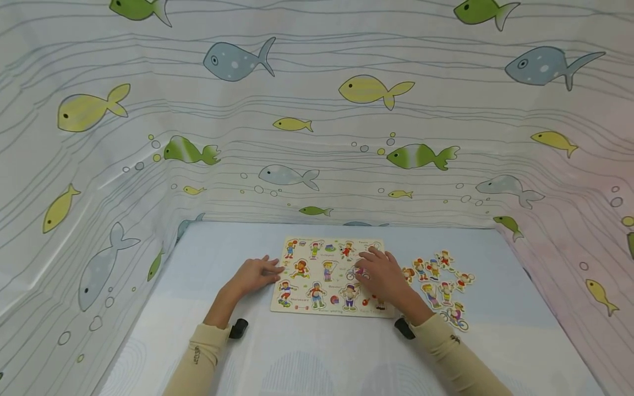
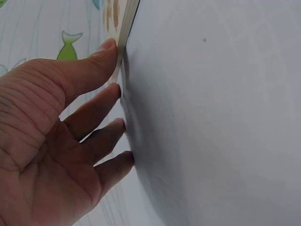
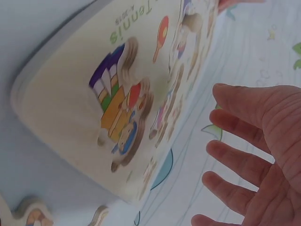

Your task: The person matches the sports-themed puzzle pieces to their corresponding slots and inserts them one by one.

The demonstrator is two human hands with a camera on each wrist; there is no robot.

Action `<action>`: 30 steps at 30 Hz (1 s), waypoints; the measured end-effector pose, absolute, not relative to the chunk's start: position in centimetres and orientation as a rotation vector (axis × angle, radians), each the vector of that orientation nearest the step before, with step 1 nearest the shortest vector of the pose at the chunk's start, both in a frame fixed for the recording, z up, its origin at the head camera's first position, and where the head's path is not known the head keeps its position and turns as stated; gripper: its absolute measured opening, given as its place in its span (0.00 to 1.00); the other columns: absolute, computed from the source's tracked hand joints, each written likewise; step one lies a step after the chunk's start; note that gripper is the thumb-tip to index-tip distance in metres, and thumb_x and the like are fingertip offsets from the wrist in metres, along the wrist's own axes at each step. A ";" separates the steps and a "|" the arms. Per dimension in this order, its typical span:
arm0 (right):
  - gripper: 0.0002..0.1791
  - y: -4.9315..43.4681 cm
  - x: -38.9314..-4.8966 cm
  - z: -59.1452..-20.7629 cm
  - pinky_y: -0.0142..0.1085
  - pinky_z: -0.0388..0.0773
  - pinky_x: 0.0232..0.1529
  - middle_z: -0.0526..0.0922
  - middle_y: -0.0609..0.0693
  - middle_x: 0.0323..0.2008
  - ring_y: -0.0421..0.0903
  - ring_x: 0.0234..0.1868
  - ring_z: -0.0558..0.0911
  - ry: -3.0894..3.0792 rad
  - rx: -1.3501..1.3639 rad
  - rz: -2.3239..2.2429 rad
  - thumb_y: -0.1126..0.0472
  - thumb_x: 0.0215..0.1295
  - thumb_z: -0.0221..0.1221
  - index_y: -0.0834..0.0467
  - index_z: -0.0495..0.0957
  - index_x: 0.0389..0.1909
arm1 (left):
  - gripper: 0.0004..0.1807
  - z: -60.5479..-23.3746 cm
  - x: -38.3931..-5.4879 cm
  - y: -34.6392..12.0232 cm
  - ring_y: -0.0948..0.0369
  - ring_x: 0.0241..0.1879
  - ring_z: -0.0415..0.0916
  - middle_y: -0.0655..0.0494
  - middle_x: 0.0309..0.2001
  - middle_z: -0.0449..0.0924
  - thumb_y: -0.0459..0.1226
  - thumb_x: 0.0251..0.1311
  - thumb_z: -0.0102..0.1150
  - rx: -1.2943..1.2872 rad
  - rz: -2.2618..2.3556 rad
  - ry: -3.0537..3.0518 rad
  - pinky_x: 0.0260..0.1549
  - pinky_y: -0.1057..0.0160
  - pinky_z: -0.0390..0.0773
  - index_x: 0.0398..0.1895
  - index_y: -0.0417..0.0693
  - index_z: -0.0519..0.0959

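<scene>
A wooden puzzle board (image 1: 309, 275) with recessed sports figures and printed labels lies flat on the table. My left hand (image 1: 253, 275) is at its left edge; in the left wrist view the thumb (image 2: 96, 66) touches the board's edge, and the other fingers reach down beside it, loosely bent. Over the board's right part hovers my right hand (image 1: 383, 275), covering some recesses. In the right wrist view its fingers (image 3: 240, 160) are spread and relaxed, with nothing between them. A table tennis figure recess (image 3: 124, 117) shows near the board's corner there.
Several loose figure pieces (image 1: 433, 269) lie on the table to the right of the board, one with a bicycle (image 1: 455, 317). The light blue table (image 1: 297, 352) is backed by fish-patterned sheeting (image 1: 317, 154) on its far side and both flanks.
</scene>
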State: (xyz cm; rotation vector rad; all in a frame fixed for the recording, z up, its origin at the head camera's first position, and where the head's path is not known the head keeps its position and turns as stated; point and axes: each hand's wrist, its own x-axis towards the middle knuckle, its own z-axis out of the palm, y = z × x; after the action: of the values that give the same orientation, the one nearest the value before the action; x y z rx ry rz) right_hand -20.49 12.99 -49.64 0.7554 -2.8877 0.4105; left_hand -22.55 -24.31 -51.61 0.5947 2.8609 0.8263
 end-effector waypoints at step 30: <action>0.16 18.8 -21.5 -50.8 0.65 0.62 0.61 0.77 0.58 0.60 0.63 0.67 0.67 -2.991 0.518 0.429 0.54 0.63 0.67 0.55 0.83 0.48 | 0.16 -51.8 -22.5 -24.4 0.38 0.66 0.63 0.44 0.60 0.76 0.39 0.59 0.68 0.585 0.831 2.871 0.63 0.35 0.61 0.50 0.46 0.85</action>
State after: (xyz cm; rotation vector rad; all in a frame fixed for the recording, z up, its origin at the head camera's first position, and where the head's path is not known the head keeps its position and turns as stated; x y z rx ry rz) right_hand -21.46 18.84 -50.75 0.5178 -2.9906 0.4288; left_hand -22.51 -24.44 -51.82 0.5853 2.8706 0.8312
